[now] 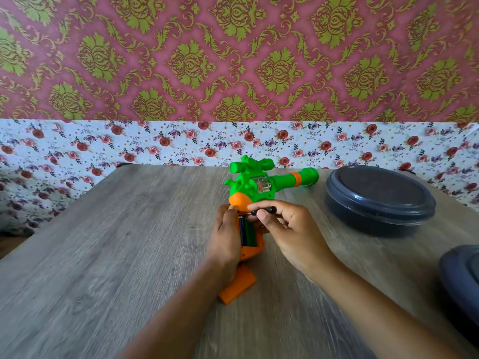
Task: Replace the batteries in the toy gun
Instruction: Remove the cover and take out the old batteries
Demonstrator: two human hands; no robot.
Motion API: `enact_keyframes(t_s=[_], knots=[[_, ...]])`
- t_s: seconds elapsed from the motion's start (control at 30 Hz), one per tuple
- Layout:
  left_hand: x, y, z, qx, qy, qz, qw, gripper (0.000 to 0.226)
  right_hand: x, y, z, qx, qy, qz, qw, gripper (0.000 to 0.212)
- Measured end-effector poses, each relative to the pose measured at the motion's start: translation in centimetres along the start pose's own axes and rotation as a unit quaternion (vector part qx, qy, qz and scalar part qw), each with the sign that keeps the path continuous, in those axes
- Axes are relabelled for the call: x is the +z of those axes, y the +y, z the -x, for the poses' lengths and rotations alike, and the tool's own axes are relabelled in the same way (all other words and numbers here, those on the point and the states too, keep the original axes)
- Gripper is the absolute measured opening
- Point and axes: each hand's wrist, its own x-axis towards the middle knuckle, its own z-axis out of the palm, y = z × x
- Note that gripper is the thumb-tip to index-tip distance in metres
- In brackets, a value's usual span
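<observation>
Green-and-orange plastic toy gun (255, 185): my left hand (225, 234) grips its handle; my right hand (281, 224) pinches one small black screwdriver (261, 210); one battery (242, 230) shows.

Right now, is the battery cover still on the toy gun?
No, the orange cover lies on the table, and the toy gun grip is open.

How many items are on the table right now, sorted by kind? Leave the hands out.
Toy gun: 1, its handle open
Battery visible in the handle: 1
Loose orange cover: 1
Small screwdriver, held: 1
Dark lidded containers: 2, one round, one cut off at the right edge
Total: 6
</observation>
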Motion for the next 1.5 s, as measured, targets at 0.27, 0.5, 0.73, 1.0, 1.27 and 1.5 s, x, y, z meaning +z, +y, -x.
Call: enact_keyframes(t_s=[0.27, 0.5, 0.73, 1.0, 1.27, 1.5], knots=[[0.0, 0.4, 0.6, 0.050, -0.043, -0.022, 0.998, 0.029, 0.4, -0.9, -1.6, 0.004, 0.051, 0.042, 0.998, 0.024], [0.3, 0.7, 1.0, 0.064, -0.052, -0.056, 0.995, 0.023, -0.1, -1.6, -2.8, 0.069, 0.068, -0.037, 0.995, 0.031], [0.1, 0.9, 0.9, 0.002, -0.063, 0.011, 0.998, 0.018, -0.3, -1.6, -2.8, 0.100, 0.079, -0.099, 0.987, 0.031], [0.1, 1.0, 0.8, -0.026, -0.063, 0.050, 0.996, 0.021, -1.5, -1.5, -1.7, 0.070, 0.052, -0.069, 0.994, 0.024], [0.0, 0.5, 0.8, 0.020, -0.042, 0.003, 0.999, 0.018, 0.0, -0.2, 0.7, 0.064, -0.018, -0.021, 0.998, 0.004], [0.2, 0.1, 0.4, -0.002, -0.023, 0.005, 1.000, 0.022, -1.7, -1.2, 0.8, 0.037, 0.057, 0.012, 0.998, 0.013]])
